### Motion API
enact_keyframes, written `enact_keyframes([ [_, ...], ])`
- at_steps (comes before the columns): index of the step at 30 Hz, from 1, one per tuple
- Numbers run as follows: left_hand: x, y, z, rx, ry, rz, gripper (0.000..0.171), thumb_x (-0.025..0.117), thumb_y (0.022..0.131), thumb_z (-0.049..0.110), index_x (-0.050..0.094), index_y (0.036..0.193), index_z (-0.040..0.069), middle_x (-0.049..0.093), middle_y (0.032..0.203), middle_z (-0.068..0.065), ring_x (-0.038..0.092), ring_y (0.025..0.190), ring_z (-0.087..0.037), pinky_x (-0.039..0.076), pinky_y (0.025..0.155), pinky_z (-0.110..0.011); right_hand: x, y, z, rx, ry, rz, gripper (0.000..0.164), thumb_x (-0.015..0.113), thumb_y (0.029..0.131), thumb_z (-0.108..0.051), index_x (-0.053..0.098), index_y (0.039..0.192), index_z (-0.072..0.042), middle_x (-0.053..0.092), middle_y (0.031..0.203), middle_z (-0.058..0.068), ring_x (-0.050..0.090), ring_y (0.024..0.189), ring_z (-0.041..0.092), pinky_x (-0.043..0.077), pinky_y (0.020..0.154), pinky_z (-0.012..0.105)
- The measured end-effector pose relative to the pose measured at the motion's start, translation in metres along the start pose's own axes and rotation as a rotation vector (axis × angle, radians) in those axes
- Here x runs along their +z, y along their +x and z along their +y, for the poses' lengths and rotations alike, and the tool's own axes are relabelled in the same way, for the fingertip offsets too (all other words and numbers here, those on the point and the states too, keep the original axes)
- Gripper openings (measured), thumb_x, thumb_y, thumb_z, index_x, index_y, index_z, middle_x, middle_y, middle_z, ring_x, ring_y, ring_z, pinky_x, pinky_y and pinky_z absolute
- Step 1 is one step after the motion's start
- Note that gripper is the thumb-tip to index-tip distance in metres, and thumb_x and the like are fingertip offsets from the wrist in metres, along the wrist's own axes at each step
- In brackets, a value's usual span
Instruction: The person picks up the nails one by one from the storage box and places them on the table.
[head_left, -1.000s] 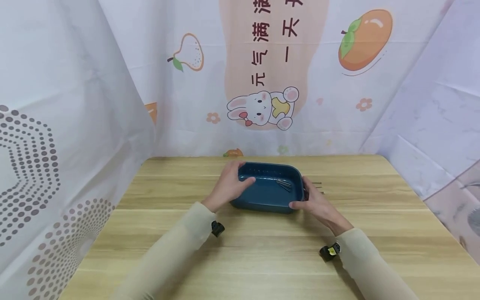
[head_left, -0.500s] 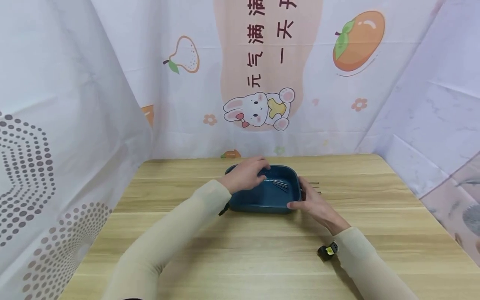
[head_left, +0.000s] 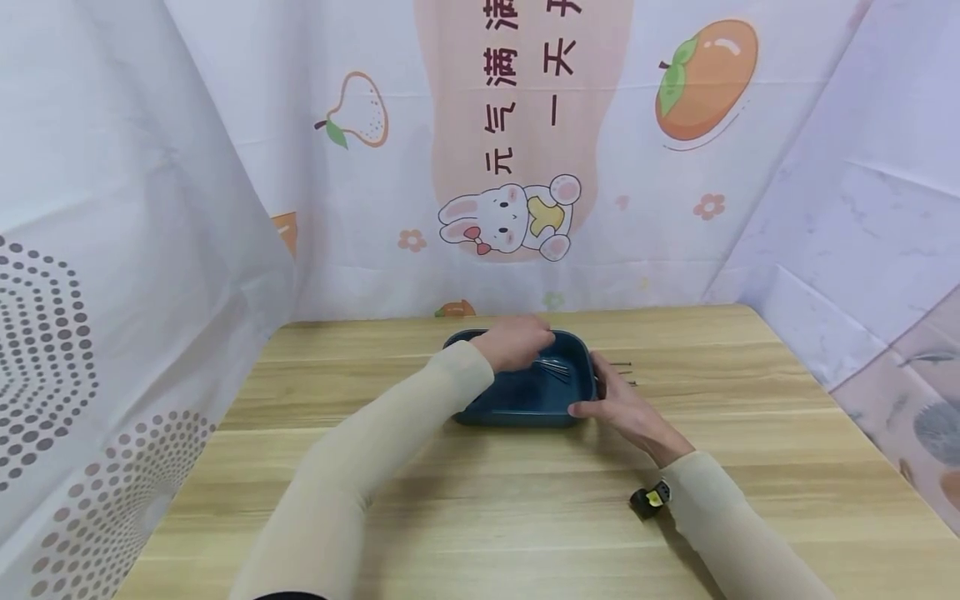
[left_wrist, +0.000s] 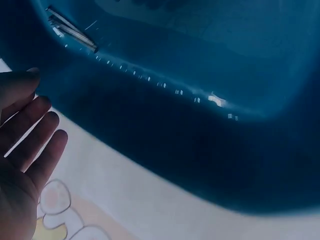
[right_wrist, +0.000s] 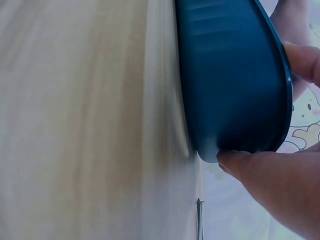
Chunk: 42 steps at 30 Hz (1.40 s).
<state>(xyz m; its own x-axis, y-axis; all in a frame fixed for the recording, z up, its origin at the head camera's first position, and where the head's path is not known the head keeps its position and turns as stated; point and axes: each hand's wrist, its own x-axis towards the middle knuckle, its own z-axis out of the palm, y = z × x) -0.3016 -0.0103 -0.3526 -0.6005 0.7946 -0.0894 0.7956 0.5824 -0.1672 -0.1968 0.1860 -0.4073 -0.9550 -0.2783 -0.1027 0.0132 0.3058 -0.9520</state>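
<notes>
A deep blue rectangular tray (head_left: 517, 419) sits on the wooden table with several thin metal nails (left_wrist: 75, 34) lying at one end inside it. Over the tray's far side, toward its right end, is my left hand (head_left: 516, 340). In the left wrist view its fingers (left_wrist: 42, 155) are extended near the rim and hold nothing. My right hand (head_left: 621, 408) grips the tray's right end, thumb at the near corner and fingers along the side. The right wrist view shows fingertips against the tray wall (right_wrist: 230, 75) from two sides.
Several more nails (head_left: 622, 372) lie on the table (head_left: 525, 517) just right of the tray, partly hidden by the right hand. A printed curtain (head_left: 360, 208) hangs behind the table's far edge, with more cloth at both sides.
My left hand has left the tray's left end and moved right over its far side, toward the nails. My right hand keeps its grip. The view has shifted slightly.
</notes>
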Motion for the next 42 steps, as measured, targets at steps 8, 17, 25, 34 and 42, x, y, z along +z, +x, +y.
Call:
enact_keyframes([
  [8, 0.015, 0.012, 0.007, -0.028, -0.015, -0.064, 0.018, 0.063, 0.093, 0.016, 0.069, 0.11, 0.016, 0.062, 0.094, 0.003, 0.054, 0.082, -0.013, 0.05, 0.082, -0.027, 0.003, 0.003, 0.0, -0.013, -0.016, -0.006, 0.103, 0.073, 0.081, -0.012, 0.0, 0.153, -0.007, 0.009, 0.157, 0.017, 0.019, 0.14, 0.038, 0.019, 0.111, 0.055],
  [17, 0.034, 0.022, 0.01, 0.007, 0.025, -0.089, 0.015, 0.062, 0.093, 0.013, 0.068, 0.106, 0.016, 0.065, 0.101, 0.001, 0.058, 0.086, -0.014, 0.05, 0.087, -0.032, 0.005, 0.005, 0.001, -0.031, 0.023, -0.019, 0.102, 0.072, 0.082, -0.008, -0.001, 0.153, -0.006, 0.009, 0.157, 0.017, 0.022, 0.139, 0.037, 0.019, 0.112, 0.054],
  [25, 0.041, 0.029, 0.019, 0.039, 0.045, -0.102, 0.014, 0.061, 0.095, 0.017, 0.068, 0.107, 0.018, 0.066, 0.098, 0.002, 0.056, 0.079, -0.013, 0.051, 0.084, -0.029, 0.004, 0.003, 0.003, -0.015, 0.016, -0.009, 0.104, 0.073, 0.081, -0.009, -0.002, 0.152, -0.004, 0.006, 0.158, 0.016, 0.018, 0.141, 0.036, 0.018, 0.113, 0.052],
  [34, 0.041, 0.037, 0.026, 0.079, 0.132, -0.088, 0.016, 0.056, 0.098, 0.018, 0.07, 0.106, 0.019, 0.067, 0.097, 0.002, 0.055, 0.072, -0.013, 0.052, 0.078, -0.027, 0.001, 0.002, 0.004, -0.022, 0.017, -0.025, 0.101, 0.071, 0.083, -0.009, -0.002, 0.153, -0.005, 0.004, 0.159, 0.015, 0.017, 0.142, 0.035, 0.018, 0.112, 0.052],
  [42, 0.048, 0.046, 0.026, 0.079, 0.209, -0.089, 0.014, 0.058, 0.096, 0.019, 0.07, 0.105, 0.021, 0.067, 0.097, 0.003, 0.057, 0.072, -0.011, 0.053, 0.078, -0.028, 0.0, 0.001, 0.003, -0.015, -0.011, -0.009, 0.098, 0.071, 0.083, -0.011, 0.001, 0.153, -0.006, 0.006, 0.158, 0.015, 0.018, 0.141, 0.035, 0.019, 0.112, 0.052],
])
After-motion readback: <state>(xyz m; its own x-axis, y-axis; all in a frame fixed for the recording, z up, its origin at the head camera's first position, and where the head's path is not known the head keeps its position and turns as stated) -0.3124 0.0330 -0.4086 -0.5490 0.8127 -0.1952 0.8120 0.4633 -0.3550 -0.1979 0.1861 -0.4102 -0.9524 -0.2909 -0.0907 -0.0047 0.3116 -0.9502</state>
